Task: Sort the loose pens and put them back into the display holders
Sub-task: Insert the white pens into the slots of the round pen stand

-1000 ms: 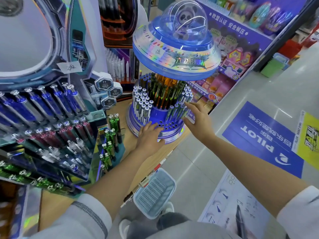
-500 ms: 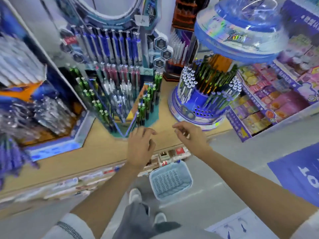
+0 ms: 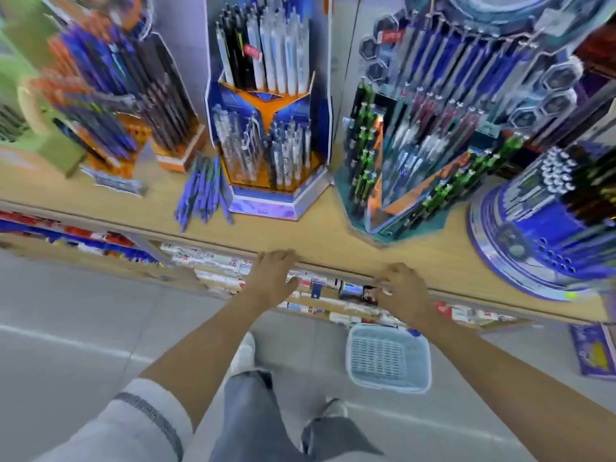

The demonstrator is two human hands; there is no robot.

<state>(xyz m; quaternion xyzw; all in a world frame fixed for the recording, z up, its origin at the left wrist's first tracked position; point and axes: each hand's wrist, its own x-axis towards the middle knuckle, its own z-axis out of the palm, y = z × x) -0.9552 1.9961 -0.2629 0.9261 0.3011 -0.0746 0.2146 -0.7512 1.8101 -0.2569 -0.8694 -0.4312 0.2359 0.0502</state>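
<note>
A bundle of loose purple-blue pens lies on the wooden shelf top, left of a blue and orange display holder filled with white and black pens. Right of it stands a teal holder with green, red and blue pens, and a round blue holder at the far right. My left hand hovers at the shelf's front edge, fingers curled, holding nothing I can see. My right hand is beside it at the same edge, also curled and empty. The image is blurred by motion.
More pen holders stand at the back left. Small boxed goods fill the shelf under the top. A light blue basket sits on the tiled floor by my feet.
My view has swung left from the round blue holder to the middle holders. Both hands have left the round holder and dropped back to the shelf's front edge.
</note>
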